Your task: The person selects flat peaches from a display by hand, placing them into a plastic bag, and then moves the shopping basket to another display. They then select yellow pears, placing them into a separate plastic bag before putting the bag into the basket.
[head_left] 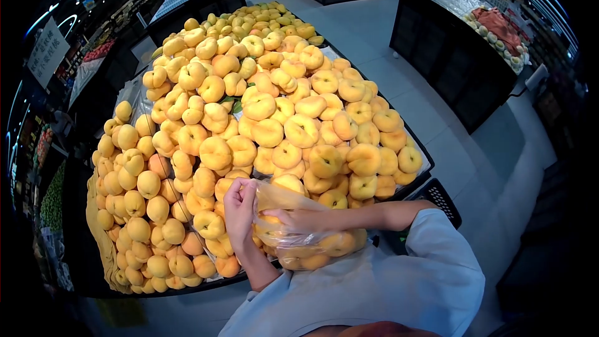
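My left hand (pixel 239 207) is closed on the rim of a clear plastic bag (pixel 284 200), holding it up at the front of the fruit display. My right hand (pixel 292 219) reaches into the bag from the right, its thumb over a yellow flat peach (pixel 269 219); the plastic hides part of its fingers. Several flat peaches (pixel 337 243) lie in the bottom of the bag, close to my shirt. Just beyond both hands is a large heap of yellow flat peaches (pixel 301 130).
Rounder yellow peaches (pixel 148 183) fill the display's left side. A black basket-like thing with holes (pixel 439 200) is at its right edge. Grey floor (pixel 430 97) separates it from another dark stand (pixel 449 56). A written sign (pixel 47 53) hangs at far left.
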### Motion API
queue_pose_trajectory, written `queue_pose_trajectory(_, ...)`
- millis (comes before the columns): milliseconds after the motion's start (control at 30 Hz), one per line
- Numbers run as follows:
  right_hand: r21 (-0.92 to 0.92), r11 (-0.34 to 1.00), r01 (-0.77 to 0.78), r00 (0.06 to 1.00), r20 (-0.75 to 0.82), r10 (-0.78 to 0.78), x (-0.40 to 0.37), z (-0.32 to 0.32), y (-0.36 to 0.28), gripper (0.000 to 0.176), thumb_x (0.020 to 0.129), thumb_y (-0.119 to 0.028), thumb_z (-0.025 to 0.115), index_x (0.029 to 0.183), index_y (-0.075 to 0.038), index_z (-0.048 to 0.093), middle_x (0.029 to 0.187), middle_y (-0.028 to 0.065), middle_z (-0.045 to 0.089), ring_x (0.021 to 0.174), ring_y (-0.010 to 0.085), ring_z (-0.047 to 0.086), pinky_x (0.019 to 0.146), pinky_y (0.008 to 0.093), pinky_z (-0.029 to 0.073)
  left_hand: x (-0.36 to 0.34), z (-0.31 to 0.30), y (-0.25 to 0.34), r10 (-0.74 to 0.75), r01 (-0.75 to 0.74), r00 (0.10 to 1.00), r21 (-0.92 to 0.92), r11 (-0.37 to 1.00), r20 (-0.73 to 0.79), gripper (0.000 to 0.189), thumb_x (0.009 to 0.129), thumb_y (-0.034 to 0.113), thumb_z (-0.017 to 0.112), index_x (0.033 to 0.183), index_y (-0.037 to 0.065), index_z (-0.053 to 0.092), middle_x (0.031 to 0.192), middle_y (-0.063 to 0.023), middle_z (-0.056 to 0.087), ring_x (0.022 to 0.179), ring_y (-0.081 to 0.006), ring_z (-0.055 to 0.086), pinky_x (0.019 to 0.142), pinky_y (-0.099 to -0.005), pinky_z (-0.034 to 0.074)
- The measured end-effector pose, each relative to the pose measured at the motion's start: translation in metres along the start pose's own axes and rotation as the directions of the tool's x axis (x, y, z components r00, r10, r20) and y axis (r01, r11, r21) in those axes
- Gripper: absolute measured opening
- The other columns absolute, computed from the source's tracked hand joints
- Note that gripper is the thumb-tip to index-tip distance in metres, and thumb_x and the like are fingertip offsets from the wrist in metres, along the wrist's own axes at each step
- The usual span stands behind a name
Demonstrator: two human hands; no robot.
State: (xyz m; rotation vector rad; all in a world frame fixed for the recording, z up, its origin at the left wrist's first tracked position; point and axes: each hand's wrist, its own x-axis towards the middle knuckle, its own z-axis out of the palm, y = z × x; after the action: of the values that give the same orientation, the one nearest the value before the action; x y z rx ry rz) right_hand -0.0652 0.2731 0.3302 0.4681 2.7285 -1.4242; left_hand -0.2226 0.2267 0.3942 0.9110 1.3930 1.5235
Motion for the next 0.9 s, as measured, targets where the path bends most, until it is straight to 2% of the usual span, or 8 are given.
queue_pose_trajectory(33, -0.001, 1.000, -0.001, 1.000, 0.001, 0.001, 0.004, 0.007, 0.007, 0.058, 0.086, -0.016, 0.061, 0.136, -0.006, 0.033, 0.099, 0.0216, 0.058, 0.087, 0.0286, 0.062, 0.080, 0.0344, 0.047, 0.000, 0.001, 0.001, -0.003, 0.003, 1.000, 0.008, 1.000, 0.001, 0.014, 0.094, 0.013, 0.055, 0.084, 0.004, 0.054, 0.053, 0.0084, 0.039, 0.043, 0.0005, 0.030, 0.038, -0.0183, 0.020)
queue_pose_trajectory(100, -0.185, 0.907, 0.377, 0.853, -0.313, -0.418, 0.012, 0.021, 0.021, 0.063, 0.085, -0.016, 0.063, 0.138, -0.006, 0.031, 0.110, 0.0245, 0.055, 0.095, 0.0312, 0.061, 0.084, 0.0353, 0.047, 0.000, 0.001, 0.002, -0.005, 0.005, 1.000, 0.013, 1.000, 0.004, 0.013, 0.094, 0.013, 0.055, 0.084, 0.004, 0.054, 0.053, 0.0082, 0.039, 0.043, 0.0003, 0.031, 0.037, -0.0184, 0.020)
queue_pose_trajectory(233, -0.211, 0.910, 0.356, 0.890, -0.221, -0.399, 0.002, 0.013, 0.014, 0.066, 0.085, -0.017, 0.063, 0.139, -0.006, 0.027, 0.120, 0.0261, 0.051, 0.102, 0.0338, 0.058, 0.088, 0.0358, 0.045, -0.001, -0.004, -0.002, -0.023, 0.023, 1.000, -0.010, 1.000, 0.000, 0.013, 0.093, 0.013, 0.056, 0.083, 0.004, 0.055, 0.054, 0.0082, 0.040, 0.043, 0.0002, 0.031, 0.037, -0.0184, 0.019)
queue_pose_trajectory(433, -0.040, 0.914, 0.404, 0.881, -0.253, -0.400, -0.013, 0.007, 0.005, 0.069, 0.087, -0.024, 0.064, 0.140, -0.007, 0.025, 0.109, 0.0224, 0.053, 0.092, 0.0345, 0.057, 0.084, 0.0368, 0.045, -0.006, -0.007, 0.000, -0.061, 0.061, 0.998, -0.019, 0.998, -0.015, 0.012, 0.093, 0.012, 0.056, 0.084, 0.004, 0.057, 0.055, 0.0085, 0.040, 0.045, 0.0006, 0.031, 0.039, -0.0183, 0.020)
queue_pose_trajectory(500, -0.121, 0.887, 0.446, 0.797, -0.397, -0.455, -0.016, 0.011, 0.010, 0.071, 0.086, -0.028, 0.065, 0.141, -0.008, 0.023, 0.099, 0.0206, 0.053, 0.087, 0.0341, 0.056, 0.079, 0.0377, 0.045, -0.006, -0.006, -0.002, -0.066, 0.066, 0.998, -0.013, 0.998, 0.002, 0.011, 0.093, 0.011, 0.056, 0.084, 0.004, 0.057, 0.056, 0.0086, 0.041, 0.046, 0.0007, 0.032, 0.040, -0.0182, 0.020)
queue_pose_trajectory(600, -0.163, 0.942, 0.292, 0.848, -0.411, -0.334, -0.021, 0.016, 0.014, 0.071, 0.085, -0.030, 0.065, 0.140, -0.008, 0.025, 0.094, 0.0202, 0.053, 0.086, 0.0344, 0.056, 0.078, 0.0388, 0.045, -0.004, -0.003, -0.006, -0.044, 0.045, 0.999, -0.039, 0.998, 0.023, 0.011, 0.092, 0.012, 0.057, 0.085, 0.004, 0.056, 0.055, 0.0082, 0.042, 0.041, 0.0011, 0.030, 0.035, -0.0176, 0.019)
queue_pose_trajectory(700, -0.253, 0.901, 0.351, 0.758, -0.489, -0.433, -0.021, 0.014, 0.009, 0.070, 0.085, -0.030, 0.065, 0.139, -0.007, 0.028, 0.094, 0.0205, 0.054, 0.082, 0.0344, 0.057, 0.075, 0.0386, 0.045, -0.005, -0.001, -0.003, -0.063, 0.066, 0.997, -0.067, 0.996, 0.034, 0.008, 0.092, 0.008, 0.056, 0.085, 0.004, 0.057, 0.061, 0.0094, 0.044, 0.052, 0.0017, 0.035, 0.045, -0.0165, 0.022)
queue_pose_trajectory(900, -0.441, 0.837, 0.323, 0.752, -0.418, -0.510, -0.013, 0.018, 0.011, 0.063, 0.085, -0.024, 0.062, 0.137, -0.007, 0.031, 0.099, 0.0201, 0.055, 0.075, 0.0350, 0.060, 0.069, 0.0384, 0.048, -0.008, -0.005, -0.001, -0.006, 0.009, 0.999, -0.072, 0.997, 0.035, 0.009, 0.092, 0.007, 0.057, 0.083, 0.004, 0.056, 0.063, 0.0081, 0.049, 0.053, 0.0028, 0.037, 0.046, -0.0149, 0.025)
